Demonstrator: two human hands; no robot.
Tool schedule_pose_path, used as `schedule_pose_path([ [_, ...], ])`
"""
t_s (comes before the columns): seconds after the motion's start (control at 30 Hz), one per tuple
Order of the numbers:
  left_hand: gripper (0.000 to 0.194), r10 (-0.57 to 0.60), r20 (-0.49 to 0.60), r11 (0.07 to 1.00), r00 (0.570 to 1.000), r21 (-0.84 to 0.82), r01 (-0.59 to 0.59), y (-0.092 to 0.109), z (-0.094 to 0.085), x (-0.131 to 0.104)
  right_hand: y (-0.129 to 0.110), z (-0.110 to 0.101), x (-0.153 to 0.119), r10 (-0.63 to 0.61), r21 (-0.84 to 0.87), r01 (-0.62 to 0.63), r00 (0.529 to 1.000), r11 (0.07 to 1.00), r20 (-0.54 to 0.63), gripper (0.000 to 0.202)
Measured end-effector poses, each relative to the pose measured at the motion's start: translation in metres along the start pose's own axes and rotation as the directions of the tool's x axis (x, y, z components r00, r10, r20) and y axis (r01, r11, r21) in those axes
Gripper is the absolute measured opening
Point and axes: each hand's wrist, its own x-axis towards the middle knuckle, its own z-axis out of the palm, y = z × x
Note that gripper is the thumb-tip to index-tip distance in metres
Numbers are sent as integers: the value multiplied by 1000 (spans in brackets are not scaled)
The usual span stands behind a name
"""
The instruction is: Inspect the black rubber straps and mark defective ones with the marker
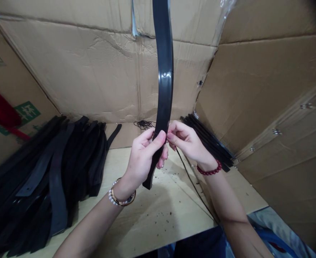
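A long, curved black strip (164,57) stands almost upright before me, its lower end above the table. My left hand (145,154) is closed round its lower part, thumb across the front face. At the strip's right edge, my right hand (186,140) is pinched, thumb against fingers. A thin black cord (191,181) runs from below its fingertips down to the table's front edge; whether the fingertips grip the cord or the strip's edge is too small to tell.
A big pile of black strips (58,172) lies at the left, a smaller stack (214,143) at the right. Tangled black cord (144,124) lies at the back. Dark crumbs dot the table (136,218). Cardboard walls (98,71) enclose the back and sides.
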Motion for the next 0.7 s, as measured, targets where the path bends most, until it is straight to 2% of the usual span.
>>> schedule_pose_path([
  [0.13,21,-41,-40,996,998,-79,38,-2,-1,4,-2,5,0,98,107,-98,995,989,5,18],
  [0.3,23,-3,-101,999,995,-36,0,-7,-4,8,-2,7,2,66,80,-62,997,995,-51,19],
  [0.4,26,54,-101,998,993,38,-50,-9,-5,8,0,7,2,61,91,-58,997,994,-38,22],
  [0.53,26,103,-95,992,990,87,-95,-9,-5,6,2,5,0,35,84,-26,994,996,-101,19],
  [0.7,29,55,-76,998,996,46,-51,-7,-4,6,6,2,0,40,87,-29,991,996,-128,17],
])
